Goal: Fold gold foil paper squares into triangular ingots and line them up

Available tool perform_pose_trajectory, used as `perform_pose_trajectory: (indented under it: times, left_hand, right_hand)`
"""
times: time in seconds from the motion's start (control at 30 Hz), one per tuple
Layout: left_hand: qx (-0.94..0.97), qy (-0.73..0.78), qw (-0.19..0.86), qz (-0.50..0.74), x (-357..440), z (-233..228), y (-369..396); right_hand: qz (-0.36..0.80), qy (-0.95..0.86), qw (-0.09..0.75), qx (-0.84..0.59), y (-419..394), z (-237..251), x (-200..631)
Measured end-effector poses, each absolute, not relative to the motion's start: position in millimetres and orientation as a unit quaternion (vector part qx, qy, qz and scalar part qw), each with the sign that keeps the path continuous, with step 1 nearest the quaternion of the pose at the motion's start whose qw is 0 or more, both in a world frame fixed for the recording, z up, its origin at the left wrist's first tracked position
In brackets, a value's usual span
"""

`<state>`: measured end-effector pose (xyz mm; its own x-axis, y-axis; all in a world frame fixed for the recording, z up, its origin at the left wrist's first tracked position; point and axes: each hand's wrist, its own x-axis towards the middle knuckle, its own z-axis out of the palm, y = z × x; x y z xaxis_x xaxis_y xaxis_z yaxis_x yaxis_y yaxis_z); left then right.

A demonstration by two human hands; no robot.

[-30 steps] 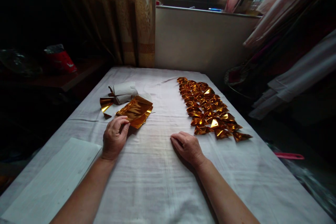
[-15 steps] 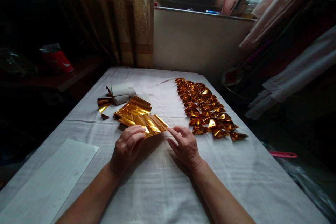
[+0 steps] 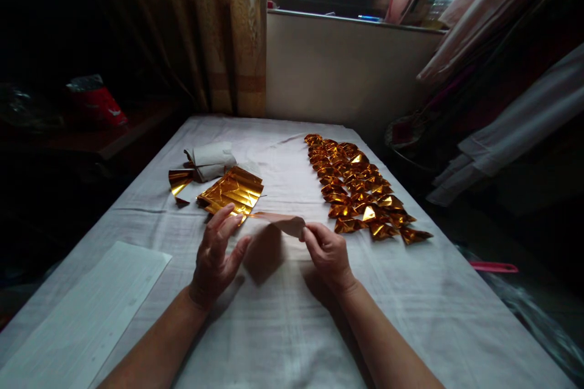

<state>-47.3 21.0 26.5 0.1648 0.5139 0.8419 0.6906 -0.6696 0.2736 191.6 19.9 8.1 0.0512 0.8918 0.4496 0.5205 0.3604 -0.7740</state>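
Note:
Between my hands a sheet of gold foil paper [image 3: 280,223] is held in the air, seen nearly edge-on with its dull side towards me. My right hand [image 3: 326,250] pinches its right end between thumb and fingers. My left hand [image 3: 219,255] is open, thumb and fingers apart, with its fingertips near the sheet's left end; whether they touch it I cannot tell. Just beyond the left fingers lies a stack of creased gold foil sheets [image 3: 237,187]. To the right, several folded gold foil pieces [image 3: 358,185] lie in rows on the white cloth.
A white roll or wrapped bundle [image 3: 212,160] and a curled gold foil scrap [image 3: 179,182] lie behind the stack. A white paper sheet [image 3: 98,316] rests at the left on the cloth-covered table [image 3: 269,340]. Clothes [image 3: 524,115] hang at the right.
The sheet has come away from the stack and turned nearly edge-on. My right hand has closed on its right end; my left fingers have loosened and spread.

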Motion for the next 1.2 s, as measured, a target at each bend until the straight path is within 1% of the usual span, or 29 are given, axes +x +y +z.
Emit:
perform_pose_trajectory:
  times: [0.13, 0.2, 0.27, 0.47, 0.6, 0.7, 0.87, 0.93, 0.97, 1.1, 1.2]
  left_hand:
    - [-0.762, -0.399, 0.089, -0.502, -47.8, 22.0, 22.6]
    - [-0.772, -0.398, 0.077, -0.489, -48.3, 19.7, 23.5]
    - [-0.794, -0.393, 0.059, -0.460, -48.8, 17.1, 24.6]
    - [-0.890, -0.341, -0.006, -0.305, -49.5, 2.4, 28.2]
    - [-0.918, -0.341, -0.058, -0.196, -48.1, -5.0, 28.4]
    - [-0.918, -0.350, -0.094, -0.163, -46.0, -3.8, 27.4]
    - [-0.909, -0.366, -0.113, -0.165, -42.6, -0.3, 26.6]
    - [-0.907, -0.367, -0.116, -0.173, -41.9, -0.9, 26.6]
    - [-0.906, -0.366, -0.118, -0.178, -41.7, -1.5, 26.6]
    - [-0.904, -0.360, -0.121, -0.198, -41.4, -2.4, 26.0]
    - [-0.909, -0.344, -0.094, -0.215, -43.3, 0.4, 28.2]
  right_hand:
    - [0.370, -0.527, 0.514, -0.566, 24.8, 11.8, 189.4]
    - [0.434, -0.478, 0.505, -0.573, 27.6, 12.6, 190.3]
    - [0.472, -0.441, 0.495, -0.581, 29.2, 12.5, 192.2]
    - [0.499, -0.434, 0.452, -0.598, 27.0, 12.4, 199.3]
    - [0.543, -0.432, 0.413, -0.590, 26.0, 14.6, 203.9]
    - [0.562, -0.440, 0.397, -0.577, 24.6, 18.9, 209.5]
    - [0.589, -0.521, 0.346, -0.512, 19.8, 19.6, 223.9]
    - [0.573, -0.558, 0.341, -0.494, 19.7, 13.1, 228.3]
    - [0.543, -0.581, 0.348, -0.496, 20.3, 8.9, 229.7]
    - [0.334, -0.698, 0.375, -0.510, 25.5, -5.9, 230.0]
    - [0.255, -0.745, 0.385, -0.482, 27.6, -8.8, 227.6]
